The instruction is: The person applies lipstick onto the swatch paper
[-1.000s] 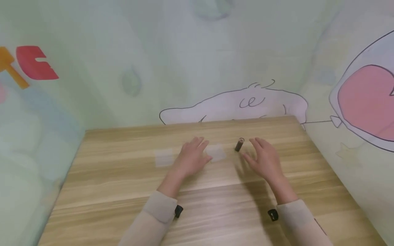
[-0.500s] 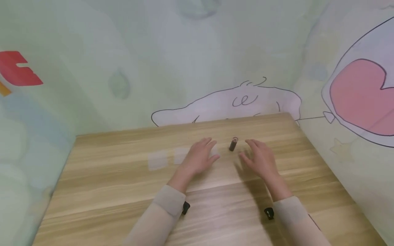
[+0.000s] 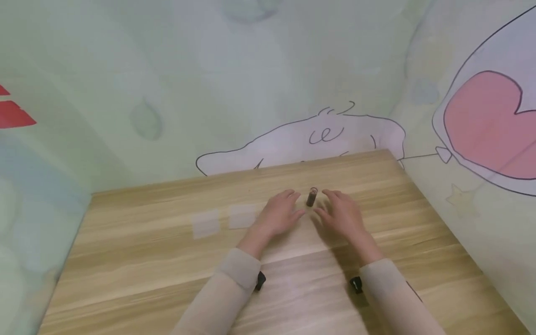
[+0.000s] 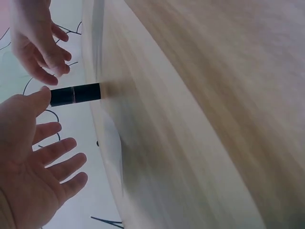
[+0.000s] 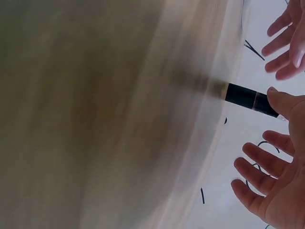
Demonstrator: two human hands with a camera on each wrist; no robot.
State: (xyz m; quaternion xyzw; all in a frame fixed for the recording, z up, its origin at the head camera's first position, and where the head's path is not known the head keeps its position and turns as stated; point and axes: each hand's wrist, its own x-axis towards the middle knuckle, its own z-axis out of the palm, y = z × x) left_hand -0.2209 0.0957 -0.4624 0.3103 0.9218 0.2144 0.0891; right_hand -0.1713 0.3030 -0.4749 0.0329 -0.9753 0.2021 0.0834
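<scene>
A small black cylindrical tube (image 3: 311,197) with a thin band round its middle stands upright on the wooden table (image 3: 293,298). My left hand (image 3: 279,214) is just left of it, fingers spread and holding nothing. On the other side, my right hand (image 3: 341,215) has its fingers loosely bent, also holding nothing. Both thumbs come near the tube (image 4: 75,94) in the left wrist view; contact cannot be told. In the right wrist view the tube (image 5: 243,97) shows beside the right thumb, its top partly hidden.
Two thin whitish square sheets (image 3: 205,224) (image 3: 241,216) lie on the table left of my left hand. A wall (image 3: 268,83) with cartoon drawings rises behind the table's back edge and along its sides.
My left hand has moved right, over where a sheet showed, and my right hand has come closer to the tube. The head view has shifted right. The tube still stands.
</scene>
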